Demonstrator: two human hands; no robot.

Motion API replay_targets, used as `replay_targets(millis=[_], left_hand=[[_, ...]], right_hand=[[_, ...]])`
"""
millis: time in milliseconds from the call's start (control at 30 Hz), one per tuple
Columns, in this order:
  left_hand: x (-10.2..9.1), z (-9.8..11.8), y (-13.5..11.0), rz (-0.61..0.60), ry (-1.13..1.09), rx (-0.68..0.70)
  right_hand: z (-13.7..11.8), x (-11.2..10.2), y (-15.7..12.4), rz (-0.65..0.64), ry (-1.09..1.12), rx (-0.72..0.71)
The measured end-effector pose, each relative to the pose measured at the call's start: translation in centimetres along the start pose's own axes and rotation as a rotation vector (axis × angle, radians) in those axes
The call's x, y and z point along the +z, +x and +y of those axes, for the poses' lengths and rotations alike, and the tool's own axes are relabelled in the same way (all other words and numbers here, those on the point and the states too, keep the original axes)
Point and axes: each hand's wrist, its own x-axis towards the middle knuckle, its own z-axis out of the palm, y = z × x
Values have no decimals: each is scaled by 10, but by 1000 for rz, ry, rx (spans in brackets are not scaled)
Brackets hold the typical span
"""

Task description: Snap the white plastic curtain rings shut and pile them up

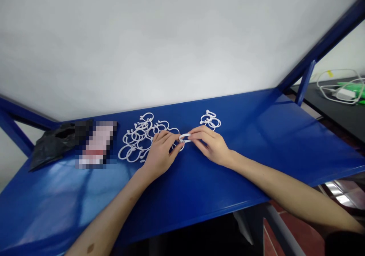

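Between my two hands is a white plastic curtain ring (186, 135), held a little above the blue table. My left hand (162, 151) pinches its left side between thumb and fingers. On the other side, my right hand (212, 145) grips it with the fingertips. Part of a white ring also shows just below the held one; I cannot tell whether the two are linked. A pile of white rings (137, 134), some open with small ball ends, lies beyond and left of my left hand, which partly hides it. A smaller cluster of rings (215, 123) rests beyond my right hand.
The blue table (256, 134) meets a pale wall (182, 39) at the back, with blue frame bars at both sides. A black plastic bag (51, 143) and a blurred-out flat item (98, 143) lie at left. A white cable (322, 88) sits on a dark surface at right.
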Motion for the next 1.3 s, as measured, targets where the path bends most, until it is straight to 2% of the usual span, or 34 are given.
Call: replay_targets(millis=[100, 200, 333, 467, 700, 933, 1133, 1300], left_hand=[[-4, 0, 3, 77, -108, -47], [-7, -1, 5, 104, -260, -212], [-8, 1, 5, 20, -389, -421], [-7, 5, 4, -60, -519, -508], [-7, 12, 3, -16, -575, -488], [-5, 15, 4, 0, -670, -502], [-6, 19, 3, 11, -578, -533], [-6, 29, -4, 129, -441, -489]], right_hand=[[-2, 1, -1, -8, 32, -3], [-2, 1, -4, -58, 54, 11], [-5, 1, -3, -47, 100, 26], [-9, 2, -2, 12, 94, 37], [-5, 4, -6, -68, 90, 198], [-9, 4, -8, -30, 171, 334], [-13, 3, -4, -70, 260, 282], [-16, 0, -1, -103, 291, 228]])
